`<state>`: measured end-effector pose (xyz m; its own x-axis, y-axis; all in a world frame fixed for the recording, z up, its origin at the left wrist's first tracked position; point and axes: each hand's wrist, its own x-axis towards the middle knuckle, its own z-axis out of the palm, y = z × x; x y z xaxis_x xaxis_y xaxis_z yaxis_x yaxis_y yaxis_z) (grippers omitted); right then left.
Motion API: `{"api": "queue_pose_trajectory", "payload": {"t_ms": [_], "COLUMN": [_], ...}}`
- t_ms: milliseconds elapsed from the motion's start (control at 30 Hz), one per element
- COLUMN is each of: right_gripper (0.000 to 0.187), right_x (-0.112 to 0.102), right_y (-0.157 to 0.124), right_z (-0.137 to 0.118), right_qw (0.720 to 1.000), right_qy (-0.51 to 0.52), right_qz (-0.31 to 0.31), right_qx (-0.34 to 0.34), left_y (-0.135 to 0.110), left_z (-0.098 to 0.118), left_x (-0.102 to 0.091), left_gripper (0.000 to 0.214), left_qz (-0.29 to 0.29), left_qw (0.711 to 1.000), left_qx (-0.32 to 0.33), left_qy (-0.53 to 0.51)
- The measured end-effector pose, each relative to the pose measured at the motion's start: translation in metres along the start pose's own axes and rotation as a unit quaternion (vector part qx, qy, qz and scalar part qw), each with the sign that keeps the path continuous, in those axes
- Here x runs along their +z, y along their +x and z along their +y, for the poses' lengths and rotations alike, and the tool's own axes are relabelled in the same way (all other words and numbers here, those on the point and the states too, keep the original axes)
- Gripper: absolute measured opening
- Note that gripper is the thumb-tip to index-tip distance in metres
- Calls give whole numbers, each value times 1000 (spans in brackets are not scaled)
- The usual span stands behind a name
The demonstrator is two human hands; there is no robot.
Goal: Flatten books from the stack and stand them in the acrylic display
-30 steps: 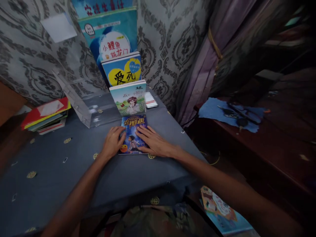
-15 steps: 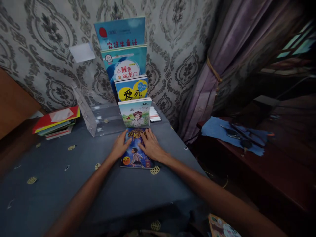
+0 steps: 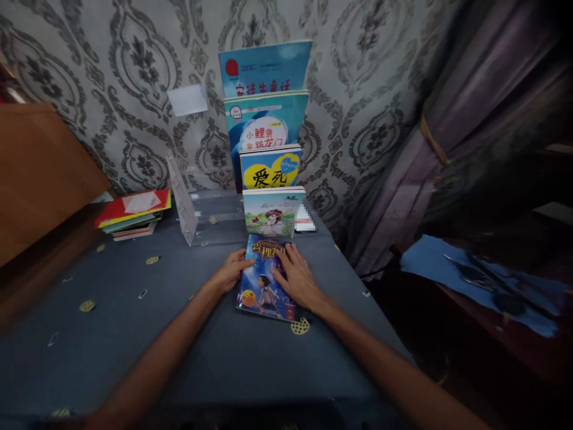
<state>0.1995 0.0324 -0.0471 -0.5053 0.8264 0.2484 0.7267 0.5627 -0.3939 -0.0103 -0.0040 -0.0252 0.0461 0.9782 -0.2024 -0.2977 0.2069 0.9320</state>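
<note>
A blue comic-style book (image 3: 266, 289) lies cover up on the dark tablecloth, turned slightly, its top edge close to the front of a clear display rack (image 3: 183, 206). My left hand (image 3: 231, 270) pinches its left edge, thumb on the cover and the other fingers at the side, partly hidden. Across its right part rests my right hand (image 3: 298, 279), fingers stretched out over the cover. Behind it, stepped up in the rack, stand a pale green book (image 3: 268, 224), a yellow and blue book (image 3: 271, 173), a teal book (image 3: 268, 122) and a taller blue book (image 3: 264, 68).
A small stack of books (image 3: 134, 212) topped with red lies left of the rack. An orange-brown panel (image 3: 40, 173) stands at the far left. Past the table's right edge are a purple curtain (image 3: 394, 197) and a blue cloth (image 3: 430, 263) with dark items.
The view has swung left, so everything appears further right. The blue book has turned slightly, and my left hand has closed on its left edge. My right hand stays on the cover.
</note>
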Motion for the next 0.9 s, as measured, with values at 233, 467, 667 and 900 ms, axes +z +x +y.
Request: {"api": "queue_pose_trajectory", "payload": {"t_ms": [233, 467, 667, 900], "right_gripper": [64, 73, 79, 76], "right_x": [4, -9, -25, -11], "right_y": [-3, -7, -10, 1], "right_z": [5, 4, 11, 25], "right_qw": [1000, 998, 986, 920], "right_qy": [10, 63, 160, 375], "right_qz": [28, 20, 39, 35], "right_qx": [0, 8, 35, 109], "left_y": [-4, -8, -12, -12], "left_z": [-3, -2, 2, 3], "left_x": [0, 2, 8, 13], "left_gripper": [57, 58, 64, 64], "left_qz": [-5, 9, 24, 40], "left_qw": [1000, 1000, 999, 998], "left_qx": [20, 14, 15, 21], "left_qy": [-10, 1, -18, -39]}}
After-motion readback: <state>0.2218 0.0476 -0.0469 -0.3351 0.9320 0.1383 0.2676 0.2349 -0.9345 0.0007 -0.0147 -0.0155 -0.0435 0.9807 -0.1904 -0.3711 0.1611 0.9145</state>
